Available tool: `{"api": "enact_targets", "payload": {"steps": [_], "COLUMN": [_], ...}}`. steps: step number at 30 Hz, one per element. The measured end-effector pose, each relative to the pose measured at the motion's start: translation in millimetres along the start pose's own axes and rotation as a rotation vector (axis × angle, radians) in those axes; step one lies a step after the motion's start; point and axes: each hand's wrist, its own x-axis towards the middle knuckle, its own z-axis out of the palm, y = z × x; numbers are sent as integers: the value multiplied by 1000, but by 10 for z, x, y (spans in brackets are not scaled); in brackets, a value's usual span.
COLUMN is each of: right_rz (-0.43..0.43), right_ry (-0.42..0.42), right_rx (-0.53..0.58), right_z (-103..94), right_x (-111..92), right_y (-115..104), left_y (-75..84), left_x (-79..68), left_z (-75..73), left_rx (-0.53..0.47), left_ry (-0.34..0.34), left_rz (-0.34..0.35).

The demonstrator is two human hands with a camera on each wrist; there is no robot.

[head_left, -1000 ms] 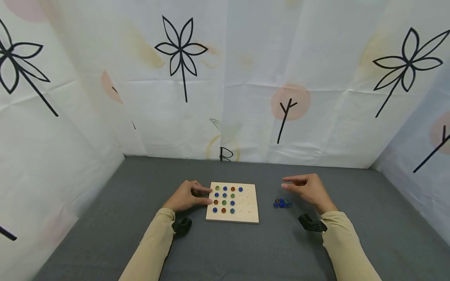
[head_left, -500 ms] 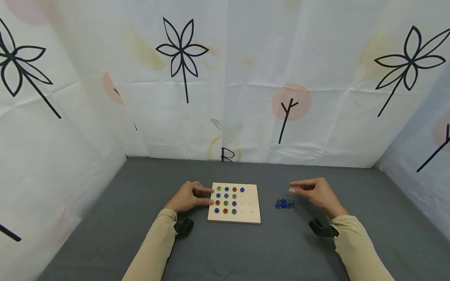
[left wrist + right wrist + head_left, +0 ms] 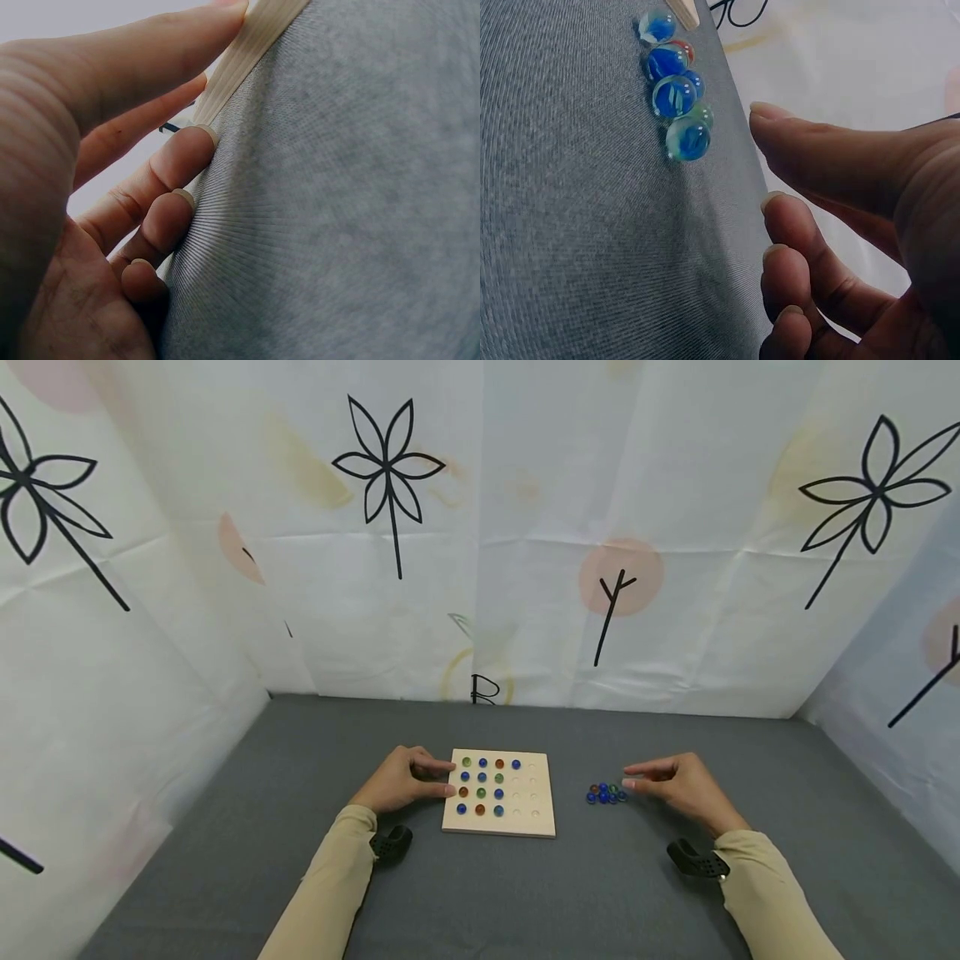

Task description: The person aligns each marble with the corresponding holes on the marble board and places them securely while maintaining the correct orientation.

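Observation:
A pale wooden board (image 3: 498, 793) with round hollows lies on the table, its hollows on the left filled with blue, green and amber marbles. My left hand (image 3: 401, 779) is at the board's left side, thumb and index fingertips touching the edge (image 3: 247, 45) at two separate spots; the other fingers bend loosely below. To the right of the board sits a small cluster of glass marbles (image 3: 606, 793), seen closer in the right wrist view as clear marbles (image 3: 673, 96) with blue, red and green swirls. Just right of them hovers my right hand (image 3: 678, 787), thumb and fingers apart, holding nothing.
Grey cloth (image 3: 360, 893) covers the table. A white printed curtain (image 3: 525, 610) hangs behind and at both sides. Each wrist carries a black band (image 3: 697, 858). Hollows at the board's right hold no marbles.
My right hand has shifted right, then come lower and nearer, beside the marble cluster. My left hand keeps its touch on the board's edge. The view has turned slightly.

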Motion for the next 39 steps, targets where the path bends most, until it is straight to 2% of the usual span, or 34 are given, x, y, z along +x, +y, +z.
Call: {"api": "enact_targets", "payload": {"steps": [8, 21, 32, 39], "right_rz": [20, -8, -15, 15], "right_ry": [-55, -107, -92, -78], "right_rx": [-24, -47, -59, -61], "right_z": [5, 16, 68, 69], "right_x": [9, 21, 24, 20], "right_y": [38, 13, 26, 11], "left_y": [20, 16, 15, 12], "left_x": [4, 0, -8, -9], "left_z": [-8, -25, -24, -14], "left_rx": [3, -4, -9, -10], "left_ry": [-2, -5, -8, -6], "left_rz": [-4, 13, 7, -4]}}
